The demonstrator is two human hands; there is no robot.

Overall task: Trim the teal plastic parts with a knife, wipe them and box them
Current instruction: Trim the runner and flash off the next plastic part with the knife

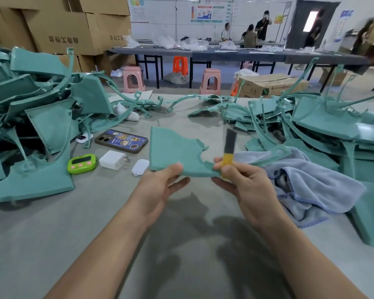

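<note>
I hold a flat teal plastic part [173,151] with a jagged right edge above the table, roughly level. My left hand [160,186] pinches its near left edge, thumb on top. My right hand [244,182] supports the part's near right corner and also grips a knife [228,151] with a yellow handle and a dark blade section pointing up, blurred. A light blue cloth [311,184] lies crumpled to the right of my right hand.
Piles of teal parts rise on the left [37,126] and on the right [333,130]. A phone [122,141], a green timer [81,164], a white charger [112,160] and a small white case [140,167] lie left of the held part. Cardboard boxes [63,29] stand behind.
</note>
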